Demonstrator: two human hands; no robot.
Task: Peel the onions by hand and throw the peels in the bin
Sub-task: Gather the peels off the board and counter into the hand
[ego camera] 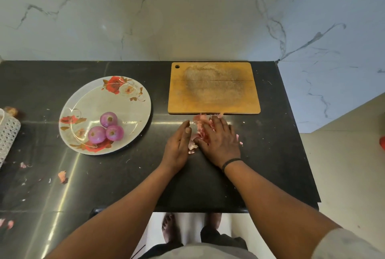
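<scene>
Three peeled purple onions [108, 128] lie together on a white floral plate [125, 113] at the left of the black counter. A pile of pink onion peels [201, 122] sits on the counter just in front of the wooden cutting board [213, 88]. My left hand [179, 146] stands on its edge with straight fingers against the left side of the pile. My right hand [218, 142] lies flat, palm down, over the peels with fingers spread. Most of the pile is hidden under it.
Stray peel scraps [62, 176] are scattered over the left counter. A white perforated basket [7, 133] stands at the far left edge. The counter ends at the right by the marble wall, and something red [382, 142] shows on the floor there. Bare feet show below the front edge.
</scene>
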